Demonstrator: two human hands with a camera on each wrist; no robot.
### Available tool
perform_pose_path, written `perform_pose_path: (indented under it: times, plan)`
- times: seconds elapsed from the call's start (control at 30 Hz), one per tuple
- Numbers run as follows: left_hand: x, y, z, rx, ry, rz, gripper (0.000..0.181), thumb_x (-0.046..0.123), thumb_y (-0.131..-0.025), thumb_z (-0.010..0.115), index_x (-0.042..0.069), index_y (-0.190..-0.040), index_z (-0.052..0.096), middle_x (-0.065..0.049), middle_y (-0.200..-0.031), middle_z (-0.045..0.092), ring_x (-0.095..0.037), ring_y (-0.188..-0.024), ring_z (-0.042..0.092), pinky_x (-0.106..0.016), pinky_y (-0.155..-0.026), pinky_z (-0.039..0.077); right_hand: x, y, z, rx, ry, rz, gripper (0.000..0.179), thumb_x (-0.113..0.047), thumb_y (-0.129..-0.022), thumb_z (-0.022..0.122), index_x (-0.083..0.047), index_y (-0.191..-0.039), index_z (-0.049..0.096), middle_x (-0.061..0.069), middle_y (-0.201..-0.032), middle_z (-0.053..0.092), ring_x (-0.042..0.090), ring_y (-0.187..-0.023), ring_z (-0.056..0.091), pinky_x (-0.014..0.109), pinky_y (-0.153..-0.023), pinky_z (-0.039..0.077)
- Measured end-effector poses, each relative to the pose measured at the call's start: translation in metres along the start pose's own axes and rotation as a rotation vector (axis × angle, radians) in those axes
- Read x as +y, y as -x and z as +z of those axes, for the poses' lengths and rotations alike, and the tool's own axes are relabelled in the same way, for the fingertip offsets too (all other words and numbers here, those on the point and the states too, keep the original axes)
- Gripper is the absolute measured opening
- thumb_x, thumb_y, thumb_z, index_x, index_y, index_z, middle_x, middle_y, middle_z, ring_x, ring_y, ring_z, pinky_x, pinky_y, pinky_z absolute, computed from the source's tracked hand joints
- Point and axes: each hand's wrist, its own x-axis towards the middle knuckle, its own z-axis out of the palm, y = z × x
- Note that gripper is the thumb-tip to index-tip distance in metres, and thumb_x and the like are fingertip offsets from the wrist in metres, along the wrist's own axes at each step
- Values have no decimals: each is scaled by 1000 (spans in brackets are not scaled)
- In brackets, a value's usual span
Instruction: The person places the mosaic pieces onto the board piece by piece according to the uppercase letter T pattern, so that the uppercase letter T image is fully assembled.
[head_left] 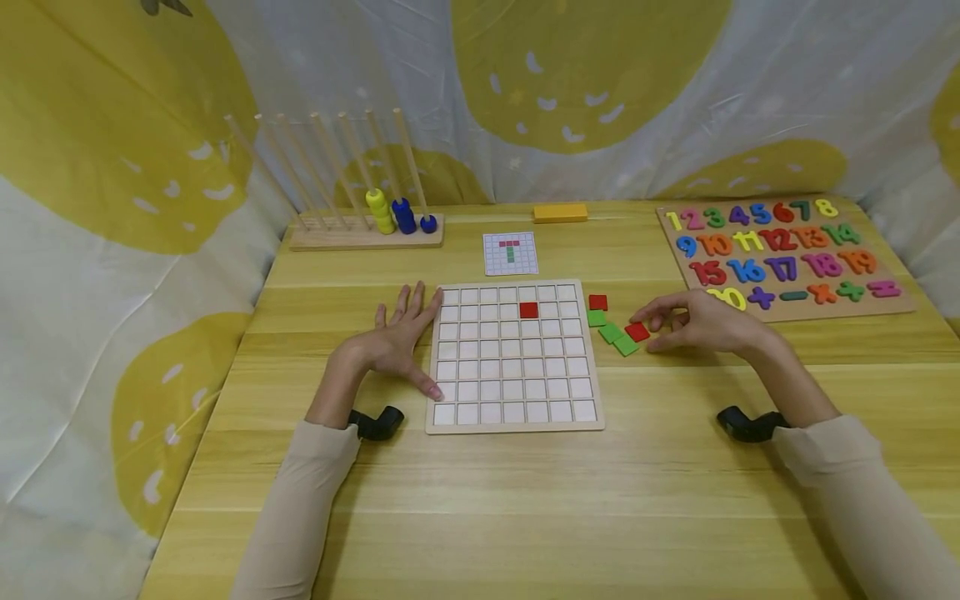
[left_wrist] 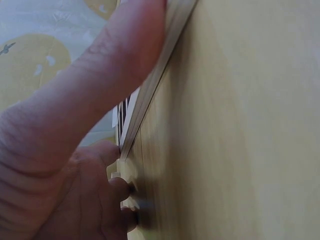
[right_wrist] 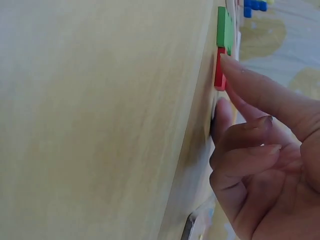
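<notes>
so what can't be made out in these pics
Left wrist: top face of the grid board, nearly edge-on, partly behind the left hand.
Right wrist: part of the red tile, behind the right hand.
Head: part of the yellow 20, behind the right hand.
Head: rest of the left sleeve, cut off by bottom edge.

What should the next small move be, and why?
Probably have the right hand pinch and lift the red tile nearest it. The card shows three red squares in a row, but the board holds only one red tile, and that hand is already beside the next.
</notes>
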Motion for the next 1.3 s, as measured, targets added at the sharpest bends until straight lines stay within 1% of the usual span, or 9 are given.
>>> perform_pose_path:
  times: [0.07, 0.23, 0.37, 0.47, 0.53, 0.73, 1.07, 1.17, 1.3]
  plan:
    - [0, 0, 0, 1, -3, -1, 157, 54, -64, 96, 16, -165, -18, -19, -167, -33, -39, -155, -34, -70, -121, -18, 0, -1, 1, 4, -3, 6, 35, -15, -90, 81, -4, -123, 73, 11, -101, 62, 16, -81, 50, 25, -65, 40]
    - [1, 0, 1, 4, 0, 0, 156, 54, -64, 96, 16, -165, -17, -19, -167, -33, -39, -155, -34, -69, -122, -18, -1, -4, 3, 22, -4, 54, 31, -12, -89, 81, -4, -118, 74, 10, -100, 64, 16, -83, 51, 25, -67, 41]
    - [1, 0, 1, 2, -1, -1, 156, 54, -64, 96, 17, -165, -18, -18, -167, -33, -38, -155, -34, -69, -122, -18, -2, -5, 3, 37, -3, 76, 29, -11, -88, 82, -2, -115, 75, 10, -98, 65, 15, -82, 54, 23, -68, 44]
    - [1, 0, 0, 2, 2, 0, 156, 54, -64, 96, 17, -165, -18, -19, -167, -33, -38, -155, -34, -69, -122, -18, -2, -5, 2, 38, 2, 64, 29, -11, -87, 83, -1, -113, 74, 10, -98, 67, 13, -82, 57, 22, -68, 47]
    - [2, 1, 0, 2, 6, 0, 156, 54, -64, 96, 17, -165, -18, -19, -167, -33, -38, -155, -34, -69, -122, -18, -2, -5, 3, 42, 27, 48, 29, -13, -87, 84, -1, -112, 74, 11, -98, 69, 13, -81, 57, 22, -68, 47]
    - [1, 0, 0, 0, 14, 0, 157, 53, -64, 96, 16, -165, -18, -19, -167, -34, -38, -154, -35, -70, -121, -19, -3, -5, 4, 78, 105, 25, 31, -20, -87, 85, -3, -110, 74, 10, -100, 71, 16, -76, 51, 24, -63, 42]
    - [-1, 0, 0, -2, 3, -5, 157, 54, -64, 96, 17, -164, -19, -18, -167, -34, -38, -154, -35, -70, -121, -18, -3, -9, 5, 95, 101, 14, 30, -20, -92, 80, -2, -115, 73, 12, -108, 71, 15, -77, 50, 23, -65, 42]
    - [-2, 0, 0, -2, 5, -2, 157, 55, -64, 95, 17, -164, -19, -18, -167, -34, -38, -154, -35, -70, -121, -19, -5, -10, 5, 90, 78, 11, 29, -18, -93, 78, -1, -116, 72, 11, -104, 68, 15, -77, 51, 23, -65, 43]
    - [-1, -1, 0, -5, 4, 2, 157, 55, -64, 95, 17, -165, -19, -18, -167, -34, -38, -154, -35, -70, -121, -19, -10, -13, 6, 94, 72, -9, 27, -16, -94, 77, 0, -116, 72, 7, -92, 57, 14, -78, 49, 23, -65, 42]
